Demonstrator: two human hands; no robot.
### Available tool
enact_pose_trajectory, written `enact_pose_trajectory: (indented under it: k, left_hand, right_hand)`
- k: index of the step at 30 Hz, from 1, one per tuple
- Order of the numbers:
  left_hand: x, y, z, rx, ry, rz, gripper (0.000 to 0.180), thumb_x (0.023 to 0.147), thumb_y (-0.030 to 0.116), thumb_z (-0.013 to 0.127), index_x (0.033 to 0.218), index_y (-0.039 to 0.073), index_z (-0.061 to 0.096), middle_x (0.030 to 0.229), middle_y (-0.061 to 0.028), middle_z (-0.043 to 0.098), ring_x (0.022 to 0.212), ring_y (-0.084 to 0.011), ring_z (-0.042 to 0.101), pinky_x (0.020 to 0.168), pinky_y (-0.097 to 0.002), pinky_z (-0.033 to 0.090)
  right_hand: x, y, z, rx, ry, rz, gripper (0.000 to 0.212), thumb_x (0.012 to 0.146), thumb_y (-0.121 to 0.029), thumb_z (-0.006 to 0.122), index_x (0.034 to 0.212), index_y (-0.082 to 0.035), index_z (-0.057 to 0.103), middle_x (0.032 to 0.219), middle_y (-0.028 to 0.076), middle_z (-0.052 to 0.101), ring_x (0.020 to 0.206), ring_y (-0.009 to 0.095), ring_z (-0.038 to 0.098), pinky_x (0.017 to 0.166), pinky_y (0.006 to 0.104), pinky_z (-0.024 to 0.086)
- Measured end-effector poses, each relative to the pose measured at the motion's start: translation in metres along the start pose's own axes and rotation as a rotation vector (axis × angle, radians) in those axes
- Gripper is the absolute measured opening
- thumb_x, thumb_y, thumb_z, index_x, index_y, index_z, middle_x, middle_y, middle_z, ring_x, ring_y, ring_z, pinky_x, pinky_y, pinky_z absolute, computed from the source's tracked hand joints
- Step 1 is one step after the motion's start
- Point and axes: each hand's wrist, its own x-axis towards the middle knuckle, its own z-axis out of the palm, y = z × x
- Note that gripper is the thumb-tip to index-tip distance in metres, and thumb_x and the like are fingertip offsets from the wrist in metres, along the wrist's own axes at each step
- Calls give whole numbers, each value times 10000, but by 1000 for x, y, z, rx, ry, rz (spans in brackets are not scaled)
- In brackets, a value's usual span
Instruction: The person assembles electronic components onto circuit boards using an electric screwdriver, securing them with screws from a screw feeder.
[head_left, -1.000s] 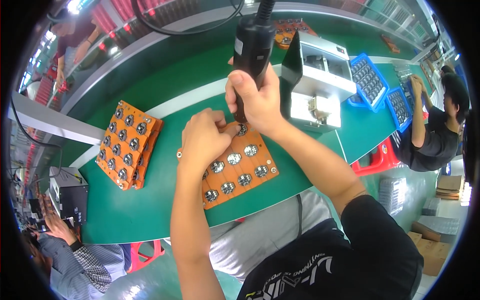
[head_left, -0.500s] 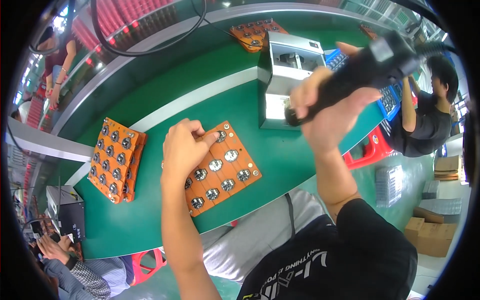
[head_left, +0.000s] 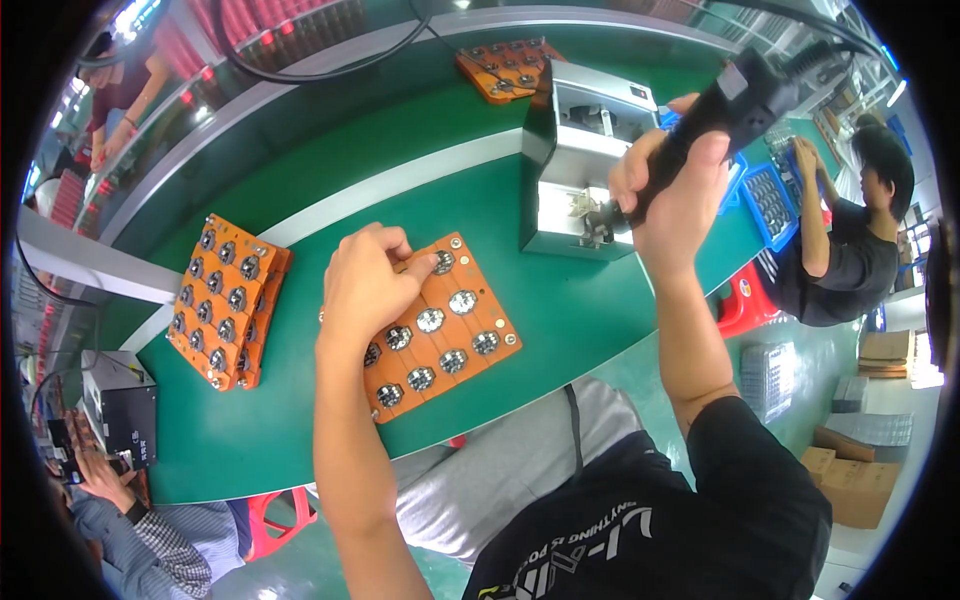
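Thumb and curled fingers of the left hand (head_left: 368, 285) lay, in the head view, over the left part of a flat orange plate (head_left: 457, 332) set with rows of round, faceted silver-and-black parts (head_left: 461, 302). The thumb reached the part nearest the plate's far corner; whether it pinched or only pressed it, I could not tell.

The plate lay on the green tabletop (head_left: 570, 300), with its lowest corner just inside the near edge. Small silver fittings showed at its far and right corners, and the hand hid some of the parts.

The right hand (head_left: 680, 195) was closed firmly round a black, cylindrical, corded power tool (head_left: 725, 110), raised well apart from the plate. The tool's narrow end pointed down and left, in front of the lit opening of a silver-white metal machine (head_left: 590, 145) with a dark side panel; contact between them could not be made out.

Toward the surface's left end a tilted stack of similar orange plates (head_left: 221, 305) stood beside a pale strip (head_left: 400, 188). Beyond the strip, behind the machine, lay more loaded orange plates (head_left: 495, 88). Right of the machine were blue plastic trays (head_left: 770, 205), near a co-worker in black (head_left: 845, 250).
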Motion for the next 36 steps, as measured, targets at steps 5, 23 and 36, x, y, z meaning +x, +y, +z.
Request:
enact_pose_trajectory:
  k: [5, 23, 36]
  left_hand:
    - [4, -2, 2, -36, -44, 21, 255, 774, 235, 770, 760, 2, 667, 872, -147, 670, 819, -333, 655, 722, -425, 511]
    - [4, -2, 3, -136, -28, -79, 202, 741, 192, 759, 726, 0, 695, 681, -130, 681, 668, -272, 671, 646, -380, 520]
    - [5, -24, -35, -376, -335, -66, 208, 868, 167, 741, 983, -6, 754, 816, -67, 718, 708, -98, 617, 652, -269, 477]
  right_hand:
    - [-7, -5, 21, 146, -80, 141, 634, 992, -688, 338, 1264, -117, 383, 582, 41, 422, 428, 152, 398, 464, 310, 360]
    - [-41, 57, 116, 280, -239, 88, 613, 997, -578, 498, 1266, -34, 411, 612, 75, 532, 460, 124, 492, 451, 262, 413]
    - [-37, 60, 115, 430, -369, 231, 389, 1004, -272, 607, 1240, -13, 438, 688, 79, 562, 497, 116, 498, 472, 242, 409]
